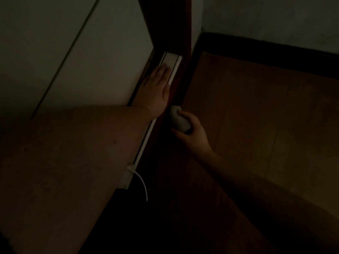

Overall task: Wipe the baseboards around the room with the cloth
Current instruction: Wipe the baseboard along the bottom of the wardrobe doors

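Left hand [156,88] lies flat-fingered on the wall; right hand [190,132] grips cloth [178,119] against baseboard [165,136].

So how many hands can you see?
2. The left hand lies flat against the wall by the white strip. The right hand grips the cloth at the dark baseboard.

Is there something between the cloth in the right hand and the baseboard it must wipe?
Nothing visible. The right hand grips the cloth right against the dark baseboard. The left hand rests flat on the wall above, beside the white cable strip.
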The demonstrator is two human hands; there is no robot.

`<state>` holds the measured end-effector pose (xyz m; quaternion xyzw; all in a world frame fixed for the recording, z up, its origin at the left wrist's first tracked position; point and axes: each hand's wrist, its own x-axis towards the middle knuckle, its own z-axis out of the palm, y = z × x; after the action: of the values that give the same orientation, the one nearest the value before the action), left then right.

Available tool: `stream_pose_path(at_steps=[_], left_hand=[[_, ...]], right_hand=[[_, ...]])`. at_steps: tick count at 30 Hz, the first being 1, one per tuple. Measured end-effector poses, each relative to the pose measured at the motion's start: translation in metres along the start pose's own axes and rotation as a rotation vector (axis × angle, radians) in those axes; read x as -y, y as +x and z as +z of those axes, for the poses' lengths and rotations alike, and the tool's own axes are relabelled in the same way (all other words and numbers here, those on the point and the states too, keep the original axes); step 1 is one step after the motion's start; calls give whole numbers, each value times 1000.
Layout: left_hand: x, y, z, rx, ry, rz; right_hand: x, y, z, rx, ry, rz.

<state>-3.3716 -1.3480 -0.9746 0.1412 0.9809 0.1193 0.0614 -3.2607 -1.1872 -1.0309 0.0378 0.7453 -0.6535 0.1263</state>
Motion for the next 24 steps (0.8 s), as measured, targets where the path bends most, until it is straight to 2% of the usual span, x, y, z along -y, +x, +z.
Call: stream_pose_path(at_steps=[3,10,16,18,21,24], left_hand=[[1,-1,-1,12,11,-1],[-2,-2,-1,16,19,-8],[1,-2,5,-16,8,10],[3,-1,7,-38,1,19],[4,-1,8,-33,-9,19],[3,-3,8,-34,-15,23]], right_hand=[[-12,-27,13,40,34,55],[-14,-52,29,6,126,146],[-6,-29,-14,244,-47,105],[-2,-3,-41,141,-130,52],[4,42,-78,-142,-248,30],[16,81,-102,-361,-228,23]])
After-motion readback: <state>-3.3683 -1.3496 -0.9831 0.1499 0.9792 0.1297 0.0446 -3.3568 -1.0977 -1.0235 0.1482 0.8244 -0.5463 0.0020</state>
